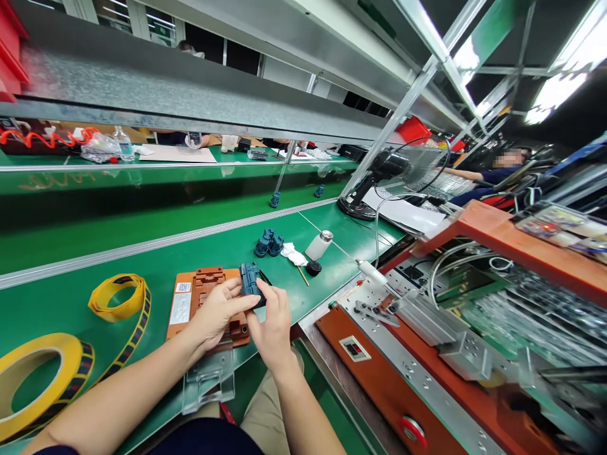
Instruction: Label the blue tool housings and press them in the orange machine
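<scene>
Both hands hold one dark blue moulded plastic part (249, 278) just above the near edge of the green bench. My left hand (220, 311) grips it from the left, thumb along its lower side. From the right, my right hand (274, 319) closes its fingers on the same part. Beneath them lies an orange-brown fixture block (183, 319) with a white label, partly covered by my left hand. A clear plastic piece (211, 379) hangs at the bench edge below my wrists. Several similar blue parts (269, 242) stand in a cluster beyond my hands.
Yellow tape rolls (40, 379) with dark patches lie at left. Past the blue parts are a white tissue (294, 254), a small bottle (318, 245) and a black cap (313, 268). A fan (379, 174) stands farther back. An orange machine (379, 379) fills the right. A co-worker (505, 167) sits beyond.
</scene>
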Tool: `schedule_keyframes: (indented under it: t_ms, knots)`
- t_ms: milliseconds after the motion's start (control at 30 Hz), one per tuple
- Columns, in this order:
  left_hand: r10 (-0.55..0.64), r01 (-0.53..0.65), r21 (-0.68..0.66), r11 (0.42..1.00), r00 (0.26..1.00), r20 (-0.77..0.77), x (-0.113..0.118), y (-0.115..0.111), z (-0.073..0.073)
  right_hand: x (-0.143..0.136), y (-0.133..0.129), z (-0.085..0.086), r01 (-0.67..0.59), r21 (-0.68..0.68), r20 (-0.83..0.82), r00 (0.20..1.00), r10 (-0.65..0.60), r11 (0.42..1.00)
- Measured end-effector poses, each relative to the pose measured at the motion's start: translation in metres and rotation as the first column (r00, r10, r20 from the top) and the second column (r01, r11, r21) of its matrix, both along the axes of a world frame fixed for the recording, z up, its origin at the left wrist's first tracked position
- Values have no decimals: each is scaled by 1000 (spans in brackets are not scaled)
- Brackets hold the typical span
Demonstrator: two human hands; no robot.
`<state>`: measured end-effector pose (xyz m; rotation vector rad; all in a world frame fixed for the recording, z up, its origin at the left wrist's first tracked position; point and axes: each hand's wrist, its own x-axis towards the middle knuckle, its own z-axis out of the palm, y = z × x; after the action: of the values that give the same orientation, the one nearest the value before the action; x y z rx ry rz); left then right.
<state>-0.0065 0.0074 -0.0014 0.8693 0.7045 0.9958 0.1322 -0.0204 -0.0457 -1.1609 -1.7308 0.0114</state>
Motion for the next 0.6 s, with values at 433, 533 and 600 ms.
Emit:
schedule_keyframes:
  t_ms: [433, 533, 600]
  knots:
    - [-134, 121, -172, 978, 989, -66, 31, -14, 8, 132, -88, -22, 251, -113, -107, 959, -263, 961]
    - [-230, 214, -129, 968, 966, -122, 56, -18, 12, 174, -130, -31, 470, -13, -70, 880, -469, 883]
    - [-304, 298, -60, 953, 929, -211, 73, -21, 14, 199, -162, -31, 632, 59, -89, 775, -626, 773]
